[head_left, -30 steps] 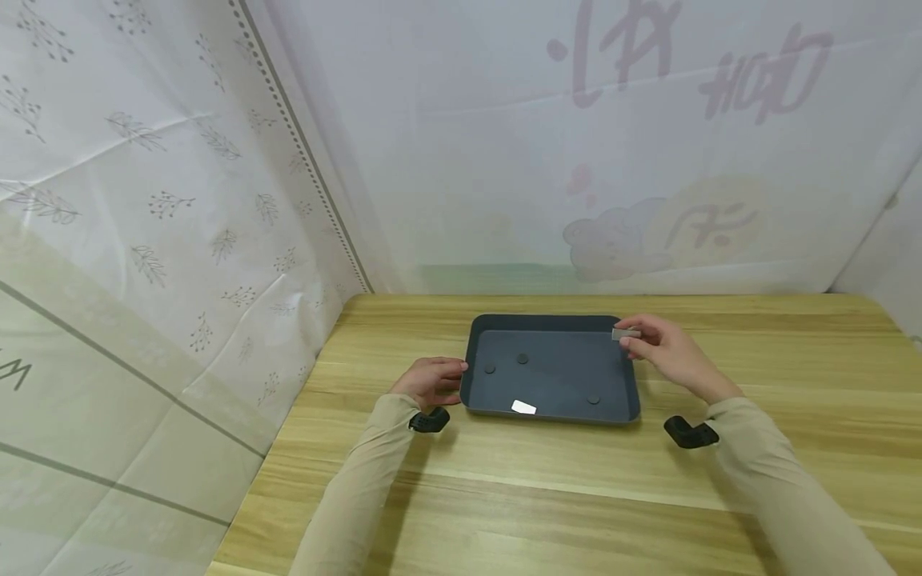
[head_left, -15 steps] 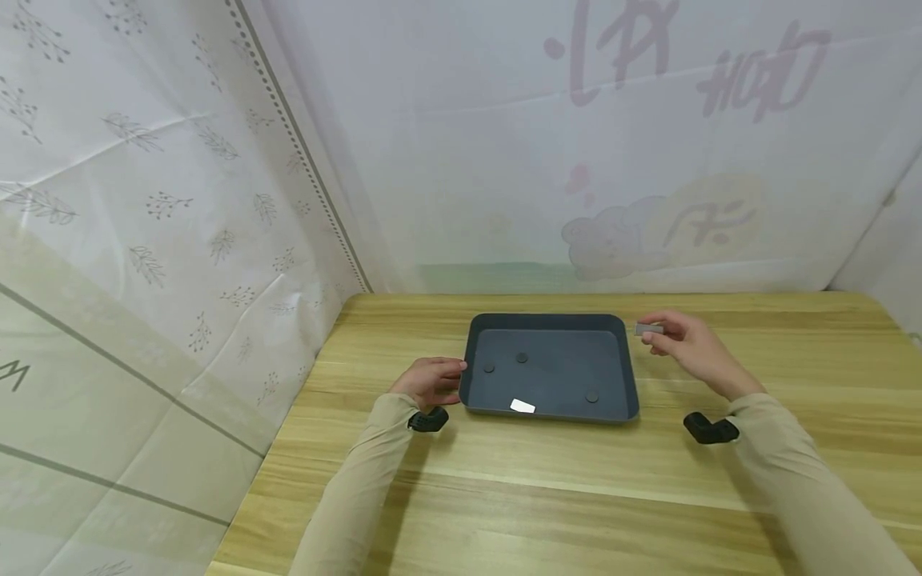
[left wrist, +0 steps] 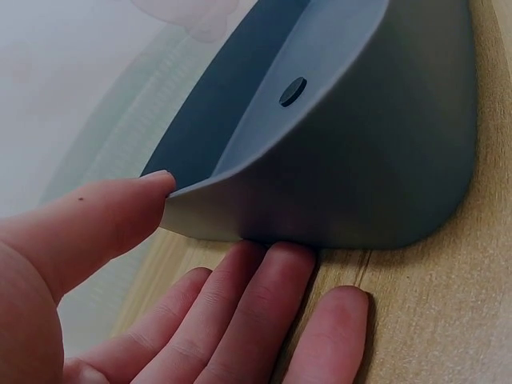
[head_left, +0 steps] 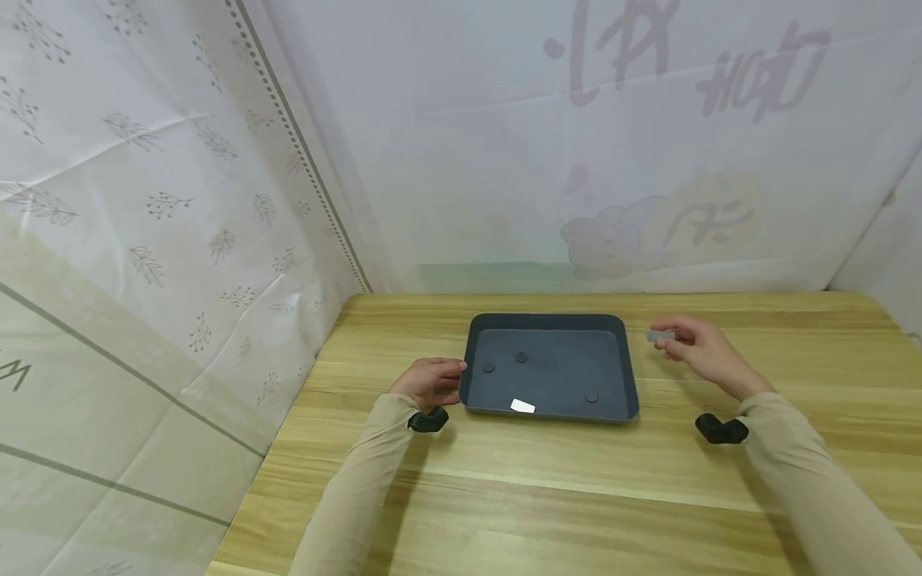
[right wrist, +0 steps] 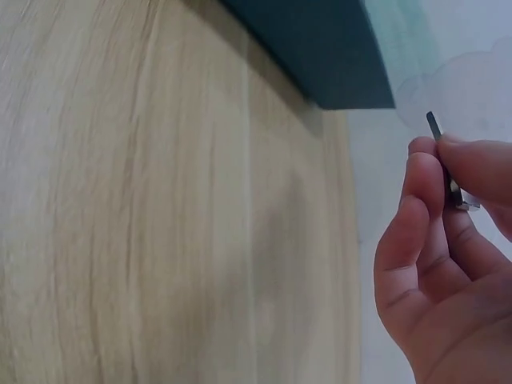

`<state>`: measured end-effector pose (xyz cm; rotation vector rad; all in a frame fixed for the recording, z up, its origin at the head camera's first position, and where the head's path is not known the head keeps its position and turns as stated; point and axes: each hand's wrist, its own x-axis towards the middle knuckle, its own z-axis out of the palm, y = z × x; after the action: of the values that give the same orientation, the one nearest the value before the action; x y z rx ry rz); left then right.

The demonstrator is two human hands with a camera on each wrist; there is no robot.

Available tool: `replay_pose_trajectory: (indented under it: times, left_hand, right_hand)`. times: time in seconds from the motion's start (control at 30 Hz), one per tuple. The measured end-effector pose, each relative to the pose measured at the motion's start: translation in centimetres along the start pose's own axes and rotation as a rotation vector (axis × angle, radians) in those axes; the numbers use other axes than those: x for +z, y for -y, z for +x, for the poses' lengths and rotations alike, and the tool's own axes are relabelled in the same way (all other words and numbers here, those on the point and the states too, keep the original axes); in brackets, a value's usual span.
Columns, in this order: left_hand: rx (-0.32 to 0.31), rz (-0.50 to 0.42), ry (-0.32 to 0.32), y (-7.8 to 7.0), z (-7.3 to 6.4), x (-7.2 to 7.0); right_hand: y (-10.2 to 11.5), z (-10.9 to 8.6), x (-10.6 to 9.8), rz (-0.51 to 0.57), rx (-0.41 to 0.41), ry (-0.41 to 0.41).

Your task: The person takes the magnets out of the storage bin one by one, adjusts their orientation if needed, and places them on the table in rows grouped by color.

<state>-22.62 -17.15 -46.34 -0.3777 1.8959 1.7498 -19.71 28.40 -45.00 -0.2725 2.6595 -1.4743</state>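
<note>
A dark grey rectangular tray [head_left: 551, 368] lies on the wooden table. My left hand [head_left: 434, 380] is at its left side: the thumb touches the rim [left wrist: 188, 192] and the fairly straight fingers [left wrist: 288, 260] reach the foot of the wall. Off the tray's right side, my right hand [head_left: 695, 352] pinches a small flat silver-grey rectangular piece [head_left: 660, 336] between thumb and fingers. Edge-on in the right wrist view, that piece [right wrist: 433, 126] looks thin and dark, with a small clear bit at its lower end.
Inside the tray are three dark round discs, two at the left [head_left: 522, 358] and one disc [head_left: 591, 397] at the front right. A bright white rectangular piece [head_left: 523, 406] lies by the front wall. A printed cloth backdrop [head_left: 504, 160] hangs behind the table [head_left: 519, 496].
My right hand has moved to the right with the silver-grey piece, from over the tray's back right corner to beyond its side. The left hand and tray have stayed put.
</note>
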Motion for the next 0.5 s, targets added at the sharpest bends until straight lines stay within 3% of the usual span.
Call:
replay_pose_trajectory:
  times: [0.23, 0.5]
  left_hand:
    - [0.018, 0.026, 0.007, -0.4, -0.9, 0.3]
    - [0.021, 0.017, 0.008, 0.2, 0.3, 0.0]
  right_hand:
    - [-0.8, 0.3, -0.1, -0.003, 0.029, 0.027]
    - [-1.7, 0.7, -0.3, -0.067, 0.065, 0.036]
